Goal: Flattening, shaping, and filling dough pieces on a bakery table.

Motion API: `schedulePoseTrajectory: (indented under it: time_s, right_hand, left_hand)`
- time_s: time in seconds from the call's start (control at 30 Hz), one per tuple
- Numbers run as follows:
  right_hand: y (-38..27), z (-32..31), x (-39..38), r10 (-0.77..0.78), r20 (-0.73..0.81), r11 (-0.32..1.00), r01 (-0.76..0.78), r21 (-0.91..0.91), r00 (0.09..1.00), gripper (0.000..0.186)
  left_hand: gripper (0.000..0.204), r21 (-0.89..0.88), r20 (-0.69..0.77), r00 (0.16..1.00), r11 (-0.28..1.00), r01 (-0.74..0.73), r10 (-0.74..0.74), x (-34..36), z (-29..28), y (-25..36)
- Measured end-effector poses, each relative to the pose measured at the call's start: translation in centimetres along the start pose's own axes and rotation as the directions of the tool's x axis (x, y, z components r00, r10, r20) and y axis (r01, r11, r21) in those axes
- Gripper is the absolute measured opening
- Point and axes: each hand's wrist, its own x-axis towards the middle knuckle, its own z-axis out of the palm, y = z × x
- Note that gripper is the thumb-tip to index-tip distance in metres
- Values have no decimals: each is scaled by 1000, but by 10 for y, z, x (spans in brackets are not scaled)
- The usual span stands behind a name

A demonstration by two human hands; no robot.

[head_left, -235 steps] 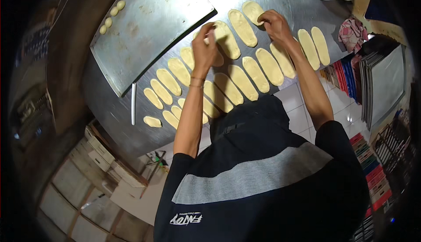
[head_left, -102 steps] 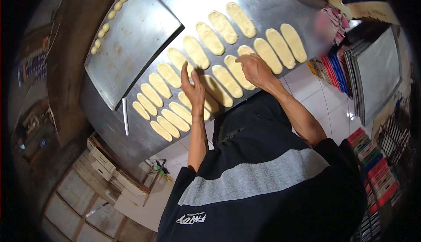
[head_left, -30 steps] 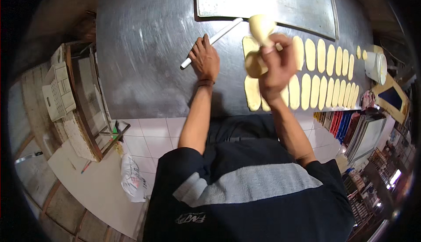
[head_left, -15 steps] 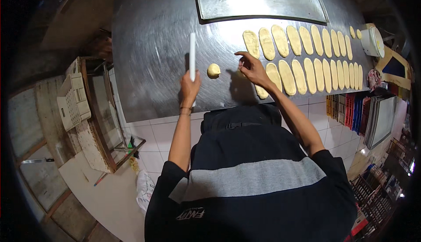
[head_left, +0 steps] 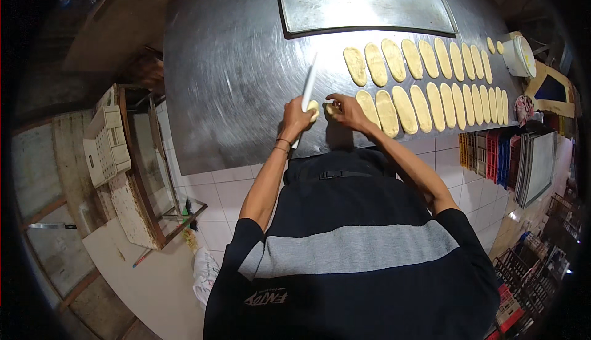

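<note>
My left hand (head_left: 297,118) is closed around a slim white rolling pin (head_left: 310,80), which slants up and away over the steel table. Against that hand's fingers and the pin is a small pale dough ball (head_left: 314,111), partly covered. A short way to its right, my right hand (head_left: 351,113) has its fingers curled inward toward the thumb. Whatever lies within them is too shadowed to make out. Just right of this hand, flattened oval dough pieces (head_left: 387,112) lie in two rows running to the right.
A large metal tray (head_left: 366,1) rests on the far side of the steel table (head_left: 228,81). At the right end stand a white bucket (head_left: 520,56) and a crumpled cloth (head_left: 524,111). A cream plastic crate (head_left: 106,146) is left of the table; coloured crates (head_left: 492,155) stack below right.
My left hand has moved right with the rolling pin, which now tilts, and has reached the dough ball. My right hand has shifted slightly left and nearer, its fingers more curled.
</note>
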Motion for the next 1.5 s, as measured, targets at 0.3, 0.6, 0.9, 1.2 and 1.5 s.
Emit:
schedulePoseTrajectory:
  time_s: [0.3,0.6,0.9,1.2,1.5]
  right_hand:
    - [-39,7,35,-233,-368,935,312,171,900,68]
    - [-45,3,37,-531,-164,718,339,-608,831,80]
    - [-21,1,25,-301,64,642,252,-724,951,52]
    - [14,6,129,-358,-231,651,65,-756,905,59]
    - [12,22,96,-305,-382,818,34,-574,872,68]
  left_hand:
    - [44,-40,-166,972,986,162,-166,-1,-21,-15]
    - [50,235,-178,966,961,-143,187,-23,-52,-4]
    - [49,310,-30,964,920,-241,263,-26,-95,-37]
    - [70,657,-192,974,753,34,123,67,-51,-72]
    - [71,547,-275,953,836,45,128,48,-42,-67]
